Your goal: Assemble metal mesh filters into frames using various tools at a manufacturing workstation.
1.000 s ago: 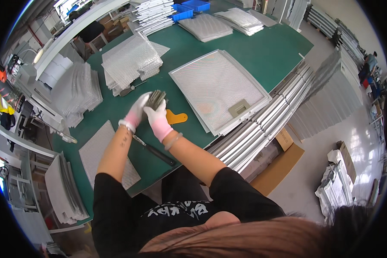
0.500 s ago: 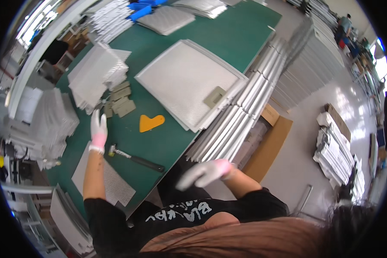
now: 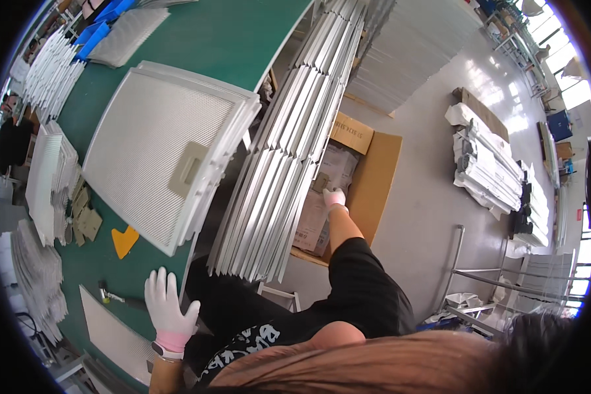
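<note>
My left hand point(image 3: 169, 310), in a white glove with a pink cuff, rests flat with fingers spread on the near edge of the green table point(image 3: 223, 39). My right hand point(image 3: 334, 197), gloved the same way, reaches down into an open cardboard box point(image 3: 374, 171) on the floor, touching plastic-wrapped packets inside; whether it grips one I cannot tell. A stack of white mesh filter panels point(image 3: 157, 144) with a grey latch lies on the table. Long aluminium frame strips point(image 3: 282, 164) lean between table and box.
A yellow-orange scraper point(image 3: 124, 241) and a dark-handled tool point(image 3: 115, 299) lie near my left hand. Small grey latch parts point(image 3: 84, 217) and piles of mesh sheets point(image 3: 46, 164) sit at the left. More metal stacks point(image 3: 492, 171) stand on the grey floor at the right.
My view swung right toward the floor. My right hand left the table and went down into the cardboard box. My left hand moved to the table's near edge and lies flat.
</note>
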A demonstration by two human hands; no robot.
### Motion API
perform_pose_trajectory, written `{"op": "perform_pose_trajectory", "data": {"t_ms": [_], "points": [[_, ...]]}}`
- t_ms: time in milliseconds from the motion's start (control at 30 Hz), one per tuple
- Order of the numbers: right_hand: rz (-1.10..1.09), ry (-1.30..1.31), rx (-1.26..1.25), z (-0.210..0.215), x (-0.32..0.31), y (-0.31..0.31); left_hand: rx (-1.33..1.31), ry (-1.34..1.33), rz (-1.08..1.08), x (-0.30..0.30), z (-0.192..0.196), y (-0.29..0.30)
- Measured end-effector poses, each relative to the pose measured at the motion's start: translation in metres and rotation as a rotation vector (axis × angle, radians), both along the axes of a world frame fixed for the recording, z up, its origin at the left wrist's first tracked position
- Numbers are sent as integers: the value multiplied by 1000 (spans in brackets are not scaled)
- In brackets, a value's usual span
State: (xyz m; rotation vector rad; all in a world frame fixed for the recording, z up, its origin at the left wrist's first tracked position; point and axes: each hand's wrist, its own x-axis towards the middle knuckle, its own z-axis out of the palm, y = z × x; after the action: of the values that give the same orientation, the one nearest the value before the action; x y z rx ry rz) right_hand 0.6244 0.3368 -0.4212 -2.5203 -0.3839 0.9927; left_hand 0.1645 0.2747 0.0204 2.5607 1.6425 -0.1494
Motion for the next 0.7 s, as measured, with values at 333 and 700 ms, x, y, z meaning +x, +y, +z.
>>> {"op": "perform_pose_trajectory", "data": {"t_ms": [333,700], "points": [[-159,-219,151,-17,33,26,108,20,-15,7,-24,7],[727,-362,315,10,0,57,153,45,-47,2,-26,2]]}}
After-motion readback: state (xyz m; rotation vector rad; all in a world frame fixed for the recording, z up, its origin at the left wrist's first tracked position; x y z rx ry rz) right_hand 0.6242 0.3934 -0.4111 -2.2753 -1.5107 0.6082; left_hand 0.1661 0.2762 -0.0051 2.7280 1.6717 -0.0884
